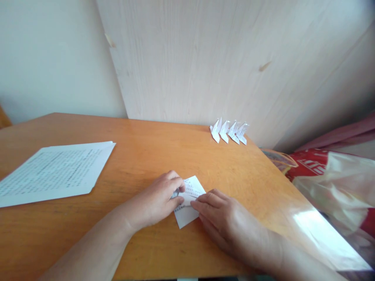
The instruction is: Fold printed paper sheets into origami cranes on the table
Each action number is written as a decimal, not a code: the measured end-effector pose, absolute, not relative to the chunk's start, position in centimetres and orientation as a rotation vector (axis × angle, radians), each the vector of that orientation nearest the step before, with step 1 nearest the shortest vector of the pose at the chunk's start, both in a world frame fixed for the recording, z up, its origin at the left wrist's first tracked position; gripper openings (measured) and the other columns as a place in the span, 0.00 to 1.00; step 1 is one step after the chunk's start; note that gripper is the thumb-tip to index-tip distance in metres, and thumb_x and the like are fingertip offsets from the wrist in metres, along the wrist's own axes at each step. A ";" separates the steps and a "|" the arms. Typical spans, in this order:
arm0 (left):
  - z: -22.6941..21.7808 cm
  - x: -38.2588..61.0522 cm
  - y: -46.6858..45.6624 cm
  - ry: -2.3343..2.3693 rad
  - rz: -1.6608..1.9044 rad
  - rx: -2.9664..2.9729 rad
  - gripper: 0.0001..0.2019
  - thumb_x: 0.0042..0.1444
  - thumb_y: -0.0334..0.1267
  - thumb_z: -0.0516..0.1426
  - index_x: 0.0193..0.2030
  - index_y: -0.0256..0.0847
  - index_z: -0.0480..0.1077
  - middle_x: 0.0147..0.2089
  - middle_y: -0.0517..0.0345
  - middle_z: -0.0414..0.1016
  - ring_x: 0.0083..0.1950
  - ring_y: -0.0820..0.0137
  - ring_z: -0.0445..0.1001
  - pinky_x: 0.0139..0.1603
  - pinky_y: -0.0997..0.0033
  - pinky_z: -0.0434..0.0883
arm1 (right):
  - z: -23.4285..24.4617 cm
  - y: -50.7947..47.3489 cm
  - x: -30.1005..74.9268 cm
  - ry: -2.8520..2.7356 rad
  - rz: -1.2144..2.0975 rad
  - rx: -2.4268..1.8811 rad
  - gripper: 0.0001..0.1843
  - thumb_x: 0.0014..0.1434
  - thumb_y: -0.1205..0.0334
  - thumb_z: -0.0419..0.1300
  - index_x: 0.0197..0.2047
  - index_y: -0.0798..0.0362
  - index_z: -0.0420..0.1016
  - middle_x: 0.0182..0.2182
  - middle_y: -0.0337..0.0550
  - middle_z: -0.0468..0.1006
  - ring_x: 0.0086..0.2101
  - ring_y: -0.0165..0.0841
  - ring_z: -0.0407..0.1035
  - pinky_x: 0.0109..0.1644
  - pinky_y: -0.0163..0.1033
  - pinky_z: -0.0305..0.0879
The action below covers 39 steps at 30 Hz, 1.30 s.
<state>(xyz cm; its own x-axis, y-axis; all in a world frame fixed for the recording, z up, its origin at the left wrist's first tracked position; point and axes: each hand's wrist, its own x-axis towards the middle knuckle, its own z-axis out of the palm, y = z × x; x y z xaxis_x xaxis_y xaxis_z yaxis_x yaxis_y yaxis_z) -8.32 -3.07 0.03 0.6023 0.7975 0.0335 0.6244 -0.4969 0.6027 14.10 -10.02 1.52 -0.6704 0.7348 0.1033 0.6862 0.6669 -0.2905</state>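
Observation:
A small folded sheet of printed paper (pixel 194 184) lies on the wooden table (pixel 140 242) in front of me. My left hand (pixel 159 199) grips its left side, with thumb and fingers curled at the edge. On the right side, my right hand (pixel 231 218) presses the paper with its fingers held together, hiding that corner. A crease or flap edge runs across the middle of the paper between my two hands. Part of the left edge is covered by my fingers.
A stack of printed sheets (pixel 55 171) lies at the left of the table. Several folded paper figures (pixel 225 132) stand in a row at the back edge, by the pale wood panel (pixel 187 62). Red and white bags (pixel 336 175) sit beyond the table's right edge.

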 end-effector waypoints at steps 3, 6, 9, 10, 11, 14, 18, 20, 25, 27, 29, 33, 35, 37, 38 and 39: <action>-0.2 -8.3 -3.0 1.115 0.433 2.302 0.03 0.60 0.36 0.55 0.41 0.44 0.69 0.46 0.58 0.68 0.49 0.65 0.69 0.50 0.67 0.67 | 0.5 -10.7 13.2 -2.779 0.073 -1.144 0.12 0.67 0.69 0.52 0.47 0.55 0.76 0.45 0.50 0.76 0.44 0.41 0.68 0.51 0.49 0.68; -0.2 -8.2 -3.0 1.121 0.422 2.307 0.04 0.59 0.35 0.55 0.41 0.43 0.69 0.47 0.57 0.68 0.50 0.65 0.69 0.52 0.66 0.67 | -0.3 -11.5 12.6 -2.667 0.038 -1.291 0.14 0.67 0.60 0.56 0.53 0.54 0.74 0.49 0.50 0.76 0.47 0.43 0.68 0.54 0.51 0.68; 0.1 -8.2 -3.1 1.127 0.399 2.310 0.05 0.58 0.35 0.56 0.41 0.43 0.70 0.47 0.57 0.68 0.51 0.64 0.69 0.53 0.65 0.67 | -0.4 -12.0 12.2 -2.590 0.129 -1.399 0.24 0.63 0.50 0.61 0.58 0.55 0.71 0.52 0.50 0.75 0.50 0.46 0.67 0.56 0.52 0.68; 0.2 -8.2 -3.1 1.127 0.393 2.313 0.05 0.58 0.34 0.56 0.41 0.43 0.70 0.47 0.56 0.68 0.51 0.64 0.69 0.53 0.65 0.67 | -0.3 -12.2 12.2 -2.580 0.157 -1.421 0.27 0.62 0.48 0.62 0.58 0.55 0.70 0.52 0.50 0.75 0.50 0.46 0.67 0.56 0.53 0.68; 0.3 -8.2 -3.1 1.126 0.389 2.319 0.05 0.58 0.34 0.56 0.42 0.43 0.70 0.47 0.56 0.68 0.51 0.63 0.69 0.53 0.65 0.67 | -0.2 -12.2 12.2 -2.576 0.183 -1.437 0.28 0.62 0.47 0.62 0.59 0.55 0.70 0.53 0.50 0.74 0.50 0.46 0.67 0.57 0.53 0.68; 0.1 -8.2 -3.0 1.119 0.391 2.329 0.06 0.58 0.34 0.56 0.42 0.43 0.70 0.48 0.56 0.69 0.52 0.63 0.69 0.53 0.65 0.67 | 0.2 -12.3 12.2 -2.563 0.243 -1.473 0.24 0.64 0.48 0.61 0.57 0.53 0.71 0.52 0.49 0.74 0.50 0.45 0.67 0.56 0.52 0.69; -0.2 -8.2 -2.9 1.124 0.405 2.331 0.06 0.58 0.34 0.56 0.42 0.43 0.70 0.48 0.55 0.69 0.52 0.63 0.69 0.53 0.65 0.67 | 0.6 -12.3 12.0 -2.554 0.245 -1.529 0.15 0.67 0.52 0.57 0.50 0.52 0.74 0.47 0.48 0.75 0.48 0.44 0.67 0.54 0.53 0.70; -0.3 -8.2 -2.8 1.125 0.403 2.336 0.06 0.58 0.35 0.57 0.42 0.43 0.70 0.48 0.55 0.69 0.52 0.63 0.69 0.53 0.65 0.67 | 0.6 -12.3 11.6 -2.550 0.232 -1.558 0.14 0.66 0.52 0.58 0.47 0.53 0.75 0.45 0.49 0.75 0.46 0.45 0.68 0.52 0.54 0.70; -0.5 -8.1 -2.8 1.126 0.408 2.356 0.06 0.56 0.34 0.58 0.42 0.43 0.71 0.48 0.55 0.69 0.51 0.63 0.69 0.52 0.66 0.67 | 0.3 -12.3 10.5 -2.519 0.182 -1.580 0.17 0.64 0.49 0.59 0.47 0.54 0.75 0.43 0.51 0.74 0.45 0.45 0.68 0.52 0.55 0.70; -0.7 -8.1 -2.7 1.126 0.423 2.362 0.06 0.56 0.33 0.58 0.42 0.44 0.71 0.48 0.55 0.69 0.51 0.63 0.69 0.52 0.66 0.68 | 0.1 -12.3 10.2 -2.513 0.150 -1.573 0.17 0.63 0.49 0.60 0.47 0.54 0.75 0.42 0.50 0.74 0.45 0.45 0.67 0.52 0.55 0.69; -1.0 -8.1 -2.7 1.126 0.443 2.364 0.06 0.56 0.34 0.58 0.42 0.44 0.71 0.48 0.55 0.69 0.50 0.63 0.69 0.51 0.66 0.68 | 0.0 -12.4 9.9 -2.509 0.131 -1.564 0.18 0.62 0.49 0.61 0.47 0.55 0.75 0.43 0.50 0.74 0.45 0.45 0.67 0.52 0.54 0.69; -1.2 -8.1 -2.5 1.124 0.452 2.346 0.07 0.55 0.33 0.59 0.41 0.44 0.72 0.47 0.56 0.69 0.49 0.63 0.70 0.50 0.67 0.69 | 0.1 -12.4 9.1 -2.520 0.171 -1.551 0.21 0.60 0.48 0.63 0.50 0.55 0.73 0.44 0.50 0.73 0.46 0.45 0.67 0.52 0.55 0.70; -1.3 -8.0 -2.4 1.123 0.459 2.334 0.07 0.55 0.33 0.59 0.41 0.44 0.72 0.47 0.56 0.69 0.49 0.63 0.70 0.50 0.67 0.69 | 0.2 -12.3 8.8 -2.524 0.197 -1.544 0.23 0.60 0.49 0.63 0.51 0.55 0.72 0.45 0.51 0.73 0.46 0.46 0.67 0.52 0.54 0.69; -1.3 -8.0 -2.4 1.124 0.463 2.324 0.06 0.55 0.34 0.60 0.40 0.44 0.73 0.47 0.56 0.69 0.50 0.63 0.70 0.50 0.67 0.69 | 0.2 -12.2 8.7 -2.529 0.212 -1.532 0.23 0.60 0.49 0.63 0.53 0.55 0.71 0.46 0.51 0.73 0.46 0.46 0.66 0.53 0.54 0.69; -1.3 -8.0 -2.3 1.123 0.462 2.319 0.06 0.55 0.34 0.60 0.41 0.44 0.73 0.47 0.56 0.69 0.50 0.63 0.70 0.51 0.67 0.69 | 0.2 -12.1 8.8 -2.535 0.219 -1.528 0.23 0.60 0.50 0.62 0.53 0.55 0.71 0.46 0.51 0.73 0.46 0.46 0.66 0.53 0.54 0.69; -1.3 -8.1 -2.3 1.118 0.459 2.316 0.07 0.55 0.33 0.60 0.41 0.44 0.73 0.47 0.56 0.69 0.50 0.63 0.70 0.51 0.67 0.68 | 0.2 -12.1 8.9 -2.539 0.223 -1.528 0.23 0.60 0.50 0.62 0.54 0.54 0.71 0.46 0.50 0.72 0.46 0.46 0.66 0.53 0.54 0.69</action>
<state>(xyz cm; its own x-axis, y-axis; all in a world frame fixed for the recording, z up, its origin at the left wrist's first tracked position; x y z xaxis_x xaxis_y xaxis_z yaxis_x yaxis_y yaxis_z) -8.08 -2.29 -1.28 0.6013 0.7956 0.0741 0.6180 -0.5218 0.5880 8.87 -12.10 0.18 -0.4608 0.8849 0.0678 0.8595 0.4639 -0.2146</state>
